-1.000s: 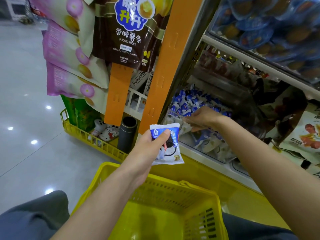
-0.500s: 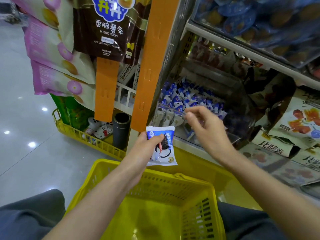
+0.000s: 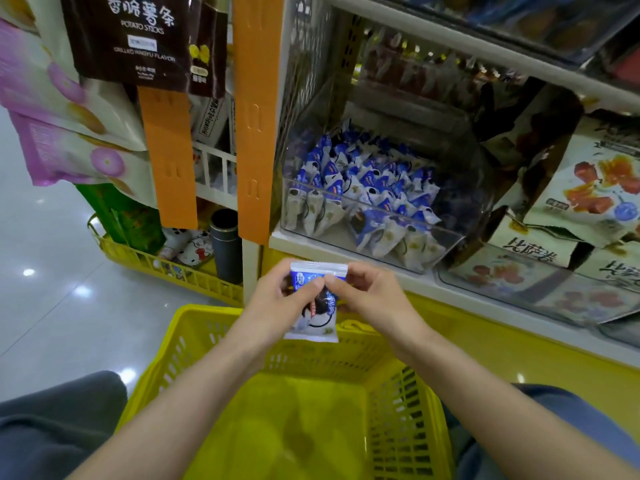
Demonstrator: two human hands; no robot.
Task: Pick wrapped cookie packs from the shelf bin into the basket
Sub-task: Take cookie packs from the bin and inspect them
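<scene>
Curled fingers (image 3: 341,281) of the left hand (image 3: 277,306) and the right hand (image 3: 370,299) pinch one cookie pack (image 3: 318,327) between them, upright above the far rim of the yellow basket (image 3: 398,403). The clear shelf bin (image 3: 452,241), farther and to the right, holds many more packs.

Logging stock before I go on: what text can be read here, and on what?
"香脆薯条": brown hanging bag
"POTATO STICKS": same bag
"GRILLED WAGYU FLAVOR": same bag
Held cookie pack and boxes at right: print too blurred to read.
</scene>
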